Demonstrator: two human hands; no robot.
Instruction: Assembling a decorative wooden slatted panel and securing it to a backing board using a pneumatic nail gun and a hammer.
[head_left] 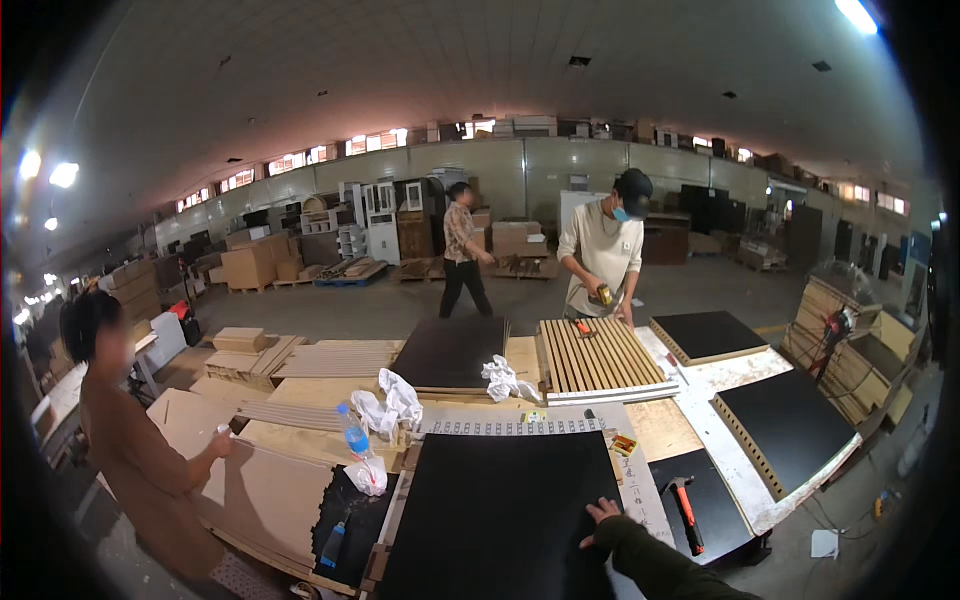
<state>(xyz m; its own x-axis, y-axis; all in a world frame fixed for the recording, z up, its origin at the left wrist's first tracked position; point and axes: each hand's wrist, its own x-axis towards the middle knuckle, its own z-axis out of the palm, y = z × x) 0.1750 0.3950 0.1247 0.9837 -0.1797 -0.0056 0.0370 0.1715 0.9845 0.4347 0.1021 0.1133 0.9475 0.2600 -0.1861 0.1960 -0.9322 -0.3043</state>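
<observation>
Nearest, the right hand (603, 520) is lying flat, fingers spread and gripping nothing, on the right edge of a black panel (500, 510), apparently pressing to steady it on the workbench (690, 425); the dark sleeve is entering from the lower edge. The left hand is not showing in view. Just right of the panel, a hammer (685, 510) with an orange grip is lying on a second dark sheet, within reach of that hand. At the panel's left, a water bottle (353, 432) is standing upright beside a white bag (368, 476), and a blue spray bottle (333, 545) is lying on another black sheet. Beyond the panel's far edge, a perforated strip (510, 427) is running crosswise, with white rags (395, 405) lying behind it. Further back, a slatted panel (598, 358) is resting on the bench, where a person in a white top (605, 255) is bending over it with a yellow tool (603, 295). At left, a person in brown (135, 450) is standing beside stacked boards. Farthest, another person (462, 250) is walking past cabinets.
</observation>
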